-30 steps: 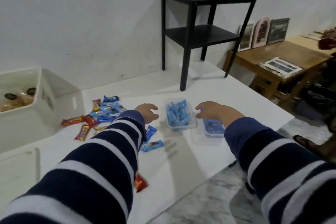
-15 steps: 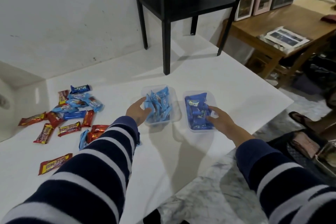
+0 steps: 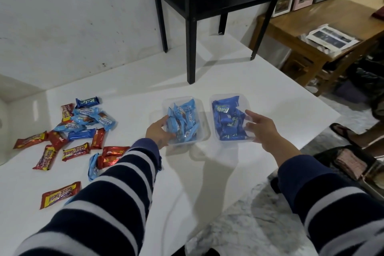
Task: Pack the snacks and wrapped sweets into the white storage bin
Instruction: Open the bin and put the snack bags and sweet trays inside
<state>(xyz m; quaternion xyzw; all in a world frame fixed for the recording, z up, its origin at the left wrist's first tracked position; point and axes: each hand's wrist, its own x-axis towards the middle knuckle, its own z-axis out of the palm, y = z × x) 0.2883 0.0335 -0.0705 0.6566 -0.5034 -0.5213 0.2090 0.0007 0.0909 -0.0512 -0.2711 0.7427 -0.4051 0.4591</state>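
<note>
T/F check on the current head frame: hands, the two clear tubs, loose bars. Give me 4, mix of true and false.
1. The left hand grips the clear tub of light-blue sweets. True.
2. The tub of dark-blue sweets is stacked on the other tub. False: they sit side by side on the white table.
3. The loose snack bars lie to the left of both tubs. True.
4. The right hand holds a red bar. False: it holds no bar; it is at the dark-blue tub's right side.
</note>
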